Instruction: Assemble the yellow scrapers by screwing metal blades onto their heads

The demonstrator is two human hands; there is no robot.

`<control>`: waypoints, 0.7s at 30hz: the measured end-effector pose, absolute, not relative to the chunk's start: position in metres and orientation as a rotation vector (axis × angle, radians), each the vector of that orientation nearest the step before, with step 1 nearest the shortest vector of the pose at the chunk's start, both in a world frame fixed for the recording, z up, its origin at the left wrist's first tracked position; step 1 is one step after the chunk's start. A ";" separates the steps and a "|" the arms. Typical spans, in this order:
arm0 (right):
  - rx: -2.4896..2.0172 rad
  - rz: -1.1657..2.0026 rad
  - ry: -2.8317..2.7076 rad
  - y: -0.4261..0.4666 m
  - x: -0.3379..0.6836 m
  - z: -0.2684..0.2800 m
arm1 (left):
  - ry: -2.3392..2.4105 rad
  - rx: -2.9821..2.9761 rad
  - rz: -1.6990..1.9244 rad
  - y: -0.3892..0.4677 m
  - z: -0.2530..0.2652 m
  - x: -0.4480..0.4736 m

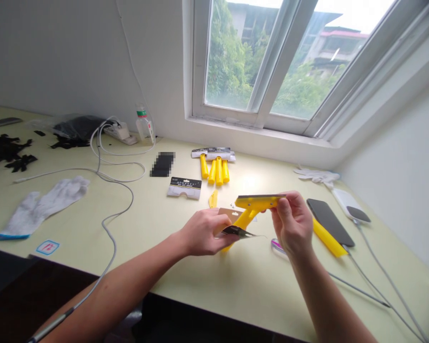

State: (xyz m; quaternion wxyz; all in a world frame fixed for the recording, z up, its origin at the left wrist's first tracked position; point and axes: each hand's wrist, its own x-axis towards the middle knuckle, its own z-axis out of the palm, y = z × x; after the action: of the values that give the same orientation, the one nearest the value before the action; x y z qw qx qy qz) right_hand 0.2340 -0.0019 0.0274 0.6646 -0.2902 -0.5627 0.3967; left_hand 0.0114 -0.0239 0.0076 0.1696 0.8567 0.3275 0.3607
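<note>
A yellow scraper (256, 203) with a wide head and dark edge is held tilted above the table. My right hand (293, 223) is closed, pinching the right end of its head. Closed around a folded cardboard header card (232, 215), my left hand (208, 231) is at the scraper's handle; whether its fingers also grip the handle is hidden. Behind my hands lie a flat yellow piece (213, 198) and some tiny metal parts (232, 205). Another black-and-white header card (184, 188) lies flat on the table.
Several carded yellow-handled scrapers (219, 170) lie near the window. At right are a phone (329, 221), a yellow handle (329, 238), a white device (351, 206) and a glove (316, 175). At left are white gloves (46, 206), a looping cable (116, 226) and a bottle (143, 127).
</note>
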 end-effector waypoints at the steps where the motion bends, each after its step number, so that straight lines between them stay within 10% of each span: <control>1: -0.636 0.900 -1.237 -0.002 0.233 0.030 | 0.915 2.420 1.040 -0.024 0.008 0.011; 21: -0.644 0.784 -1.097 0.009 0.248 0.040 | 0.948 2.568 0.790 -0.022 0.008 0.011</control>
State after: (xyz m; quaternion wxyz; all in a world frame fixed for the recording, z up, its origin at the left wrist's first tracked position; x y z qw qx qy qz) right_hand 0.2477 0.0087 0.0399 0.7337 -0.2927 -0.4987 0.3568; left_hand 0.0106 -0.0223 0.0083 0.1459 0.8917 0.3292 0.2743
